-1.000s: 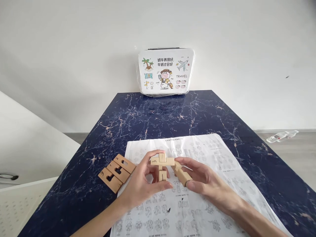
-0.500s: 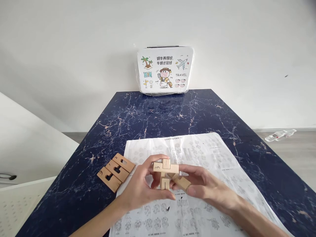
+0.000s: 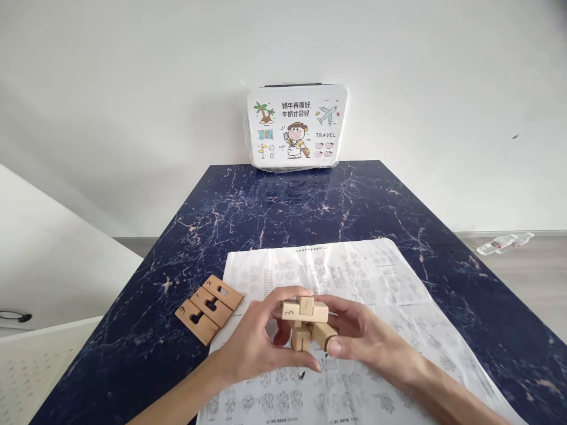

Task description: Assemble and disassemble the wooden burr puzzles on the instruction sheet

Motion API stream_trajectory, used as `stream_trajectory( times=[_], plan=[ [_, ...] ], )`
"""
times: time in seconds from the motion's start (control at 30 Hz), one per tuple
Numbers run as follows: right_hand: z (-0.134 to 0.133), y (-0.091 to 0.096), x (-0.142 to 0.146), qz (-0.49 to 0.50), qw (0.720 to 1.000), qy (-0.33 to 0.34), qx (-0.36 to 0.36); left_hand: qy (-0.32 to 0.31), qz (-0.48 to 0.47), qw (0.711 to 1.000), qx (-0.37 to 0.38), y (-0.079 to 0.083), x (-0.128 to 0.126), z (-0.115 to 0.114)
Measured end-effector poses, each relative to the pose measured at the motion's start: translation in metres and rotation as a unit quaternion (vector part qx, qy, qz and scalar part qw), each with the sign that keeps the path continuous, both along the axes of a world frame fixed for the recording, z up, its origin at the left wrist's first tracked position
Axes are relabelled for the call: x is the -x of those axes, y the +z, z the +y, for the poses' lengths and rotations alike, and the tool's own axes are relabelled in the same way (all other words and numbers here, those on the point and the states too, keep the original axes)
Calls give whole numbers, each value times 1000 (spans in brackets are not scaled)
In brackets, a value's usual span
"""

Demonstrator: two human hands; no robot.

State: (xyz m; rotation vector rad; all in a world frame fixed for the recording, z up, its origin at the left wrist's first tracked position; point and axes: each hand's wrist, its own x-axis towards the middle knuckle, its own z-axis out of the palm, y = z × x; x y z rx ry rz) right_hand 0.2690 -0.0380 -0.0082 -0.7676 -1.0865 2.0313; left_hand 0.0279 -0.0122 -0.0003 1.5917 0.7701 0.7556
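Both hands hold a cluster of interlocked pale wooden puzzle bars (image 3: 305, 321) above a printed instruction sheet (image 3: 376, 283). My left hand (image 3: 259, 345) pinches the crossed bars from the left, thumb below and fingers on top; one bar bears a handwritten 3. From the right, my right hand (image 3: 363, 339) grips another bar that is pushed into the cluster at an angle. Three more notched bars (image 3: 208, 307), marked with numbers, lie side by side on the table to the left of the sheet.
The table (image 3: 287, 200) has a dark blue marbled top. A white plastic-wrapped case (image 3: 296, 127) with cartoon prints stands against the wall at the far edge. A clear plastic bottle (image 3: 505, 242) lies on the floor at right. White furniture (image 3: 39, 283) stands to the left.
The bar in my right hand has slid further into the crossed bars. Both hands and the cluster have drifted a little toward me and to the right.
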Motion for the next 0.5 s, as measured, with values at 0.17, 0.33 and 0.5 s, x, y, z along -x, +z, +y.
stream_trajectory(
  times=[0.17, 0.33, 0.5],
  plan=[
    [-1, 2, 3, -4, 1000, -13, -5, 3, 6, 1000, -5, -1, 0, -1],
    [-3, 1, 6, -11, 999, -31, -6, 18, 8, 1000, -9, -1, -1, -1],
    [-6, 0, 10, -4, 999, -53, -11, 3, 2, 999, -35, -5, -2, -2]
  ],
)
